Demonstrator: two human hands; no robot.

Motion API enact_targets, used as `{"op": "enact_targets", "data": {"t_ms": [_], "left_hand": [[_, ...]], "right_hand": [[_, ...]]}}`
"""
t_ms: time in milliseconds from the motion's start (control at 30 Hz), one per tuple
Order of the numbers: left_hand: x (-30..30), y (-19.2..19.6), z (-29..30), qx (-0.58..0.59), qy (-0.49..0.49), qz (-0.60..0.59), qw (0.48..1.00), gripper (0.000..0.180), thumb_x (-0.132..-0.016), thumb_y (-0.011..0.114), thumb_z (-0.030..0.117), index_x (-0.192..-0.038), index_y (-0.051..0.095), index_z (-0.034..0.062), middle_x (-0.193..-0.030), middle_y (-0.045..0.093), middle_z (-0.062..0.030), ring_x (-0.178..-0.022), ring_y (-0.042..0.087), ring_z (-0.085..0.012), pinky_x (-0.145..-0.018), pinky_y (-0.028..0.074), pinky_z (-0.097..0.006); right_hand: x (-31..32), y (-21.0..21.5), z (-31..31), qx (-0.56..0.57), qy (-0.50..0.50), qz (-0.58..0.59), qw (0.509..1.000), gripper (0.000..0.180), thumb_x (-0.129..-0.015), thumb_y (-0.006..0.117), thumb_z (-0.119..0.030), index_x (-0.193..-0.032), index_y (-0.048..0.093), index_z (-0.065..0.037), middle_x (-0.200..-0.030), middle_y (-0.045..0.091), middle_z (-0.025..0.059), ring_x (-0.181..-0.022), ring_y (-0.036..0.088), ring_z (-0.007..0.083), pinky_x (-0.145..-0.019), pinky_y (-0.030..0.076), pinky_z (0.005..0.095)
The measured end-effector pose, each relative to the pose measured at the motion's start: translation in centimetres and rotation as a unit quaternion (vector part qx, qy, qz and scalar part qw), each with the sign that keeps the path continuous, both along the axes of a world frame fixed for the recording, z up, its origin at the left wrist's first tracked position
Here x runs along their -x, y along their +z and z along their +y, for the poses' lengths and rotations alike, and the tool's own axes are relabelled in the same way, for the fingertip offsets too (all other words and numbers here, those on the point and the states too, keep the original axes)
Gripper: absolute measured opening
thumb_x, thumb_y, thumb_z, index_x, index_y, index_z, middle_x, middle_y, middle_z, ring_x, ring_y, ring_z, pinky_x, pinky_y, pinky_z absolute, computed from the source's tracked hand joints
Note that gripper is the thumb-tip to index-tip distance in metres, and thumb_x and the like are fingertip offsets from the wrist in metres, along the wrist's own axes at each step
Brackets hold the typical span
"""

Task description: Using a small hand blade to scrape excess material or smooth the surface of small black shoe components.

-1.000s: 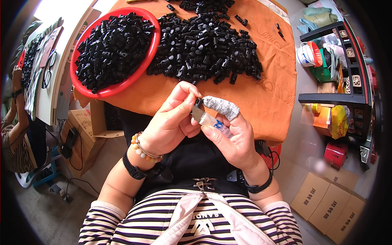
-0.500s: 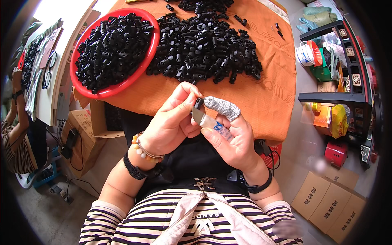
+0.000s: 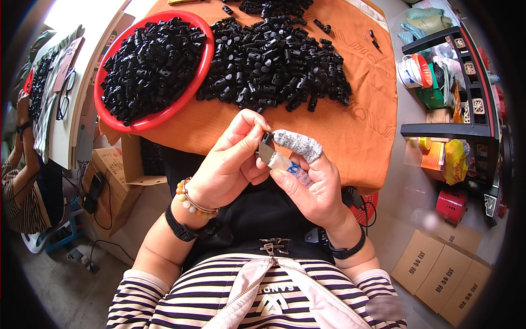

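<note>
My left hand (image 3: 233, 151) pinches a small black plastic part (image 3: 267, 137) between thumb and fingertips. My right hand (image 3: 315, 192) grips a short knife by its handle (image 3: 291, 168), which is wrapped in whitish material with blue marks. The knife's flat metal blade (image 3: 266, 152) lies against the near end of the black part, and my left fingers hide some of that contact. A grey knitted finger cover (image 3: 297, 143) sleeves my right index finger, which reaches over to the black part. Both hands are just above the table's near edge.
A red basin (image 3: 207, 60) full of similar black parts stands at the left of the orange tablecloth (image 3: 364, 131). Beside it spreads a large heap of black parts (image 3: 274, 66). Cardboard boxes (image 3: 112, 172) flank the table, and a black shelf (image 3: 446, 130) stands at the right.
The blade has tilted slightly and shifted a little upward against the black part, its face now catching more light. Both hands keep their grip almost in place.
</note>
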State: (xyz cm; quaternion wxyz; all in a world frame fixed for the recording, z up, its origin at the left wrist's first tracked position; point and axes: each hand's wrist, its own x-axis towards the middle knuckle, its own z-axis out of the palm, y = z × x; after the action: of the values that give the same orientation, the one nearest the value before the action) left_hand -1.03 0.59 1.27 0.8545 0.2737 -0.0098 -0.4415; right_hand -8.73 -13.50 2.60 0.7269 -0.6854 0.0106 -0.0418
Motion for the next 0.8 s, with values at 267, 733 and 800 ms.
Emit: {"op": "enact_targets", "data": {"t_ms": [267,733,800], "left_hand": [[0.09,0.47,-0.19,-0.011,0.013,0.015,1.000,0.012,-0.097,0.037,0.023,-0.102,0.043,0.0127,-0.067,0.045,0.0046,-0.052,0.034,-0.0013,-0.043,0.025,-0.017],[-0.24,-0.23,0.35,0.025,-0.020,-0.009,0.999,0.009,-0.097,0.040,0.022,-0.099,0.044,0.0144,-0.073,0.047,0.0041,-0.060,0.041,-0.0025,-0.048,0.030,-0.018],[-0.23,-0.18,0.37,0.025,-0.021,-0.007,0.999,0.009,-0.097,0.040,0.022,-0.099,0.044,0.0144,-0.072,0.046,0.0038,-0.060,0.041,-0.0027,-0.048,0.030,-0.019]], "right_hand": [[0.22,0.15,-0.27,0.026,-0.003,0.017,1.000,0.037,-0.084,0.056,-0.003,-0.119,0.047,0.004,-0.099,0.062,0.0134,-0.088,0.060,0.0126,-0.075,0.048,0.0243],[0.04,0.03,-0.03,0.009,-0.016,-0.003,1.000,0.036,-0.084,0.057,-0.003,-0.118,0.048,0.005,-0.099,0.062,0.0122,-0.086,0.061,0.0131,-0.074,0.048,0.0243],[0.02,0.19,-0.34,0.044,-0.003,0.013,0.999,0.034,-0.084,0.058,-0.004,-0.116,0.050,0.003,-0.095,0.063,0.0101,-0.081,0.059,0.0103,-0.070,0.047,0.0230]]}}
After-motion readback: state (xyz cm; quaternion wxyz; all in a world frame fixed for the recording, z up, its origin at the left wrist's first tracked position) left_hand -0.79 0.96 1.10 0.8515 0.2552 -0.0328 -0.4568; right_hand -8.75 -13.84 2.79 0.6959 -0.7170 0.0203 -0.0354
